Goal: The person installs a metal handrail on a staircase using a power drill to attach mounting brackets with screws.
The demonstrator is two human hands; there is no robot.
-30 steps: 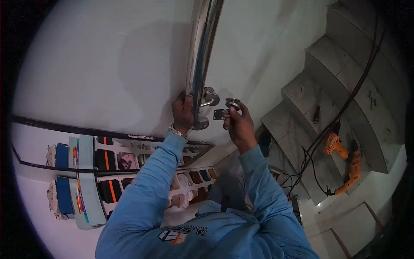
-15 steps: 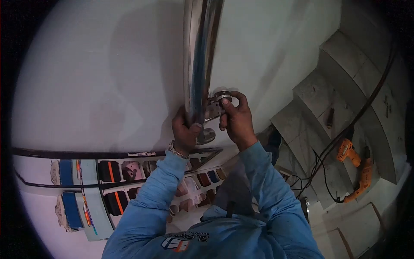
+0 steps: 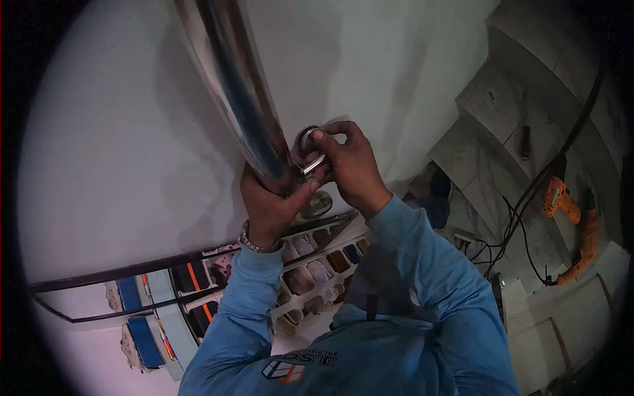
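A polished steel handrail tube [image 3: 234, 86] runs up along a white wall [image 3: 112, 152]. My left hand [image 3: 269, 203] is wrapped around the tube's lower end, a watch on the wrist. My right hand [image 3: 347, 165] pinches a round metal bracket flange [image 3: 306, 140] and presses it against the wall just right of the tube. A short curved bracket arm [image 3: 314, 165] joins the flange to the tube. A second round disc [image 3: 318, 204] shows below the tube's end, partly hidden by my left hand.
Stone stairs [image 3: 502, 125] climb at the right. An orange power drill [image 3: 578, 231] with black cables [image 3: 522, 218] lies on a step, and a small dark tool [image 3: 524, 142] rests higher up. A rack of shoes [image 3: 310, 270] stands below the wall.
The view has swung, so the tube now slants left. My right hand carried the flange from free air to the wall beside the tube. My left hand stayed on the tube's lower end.
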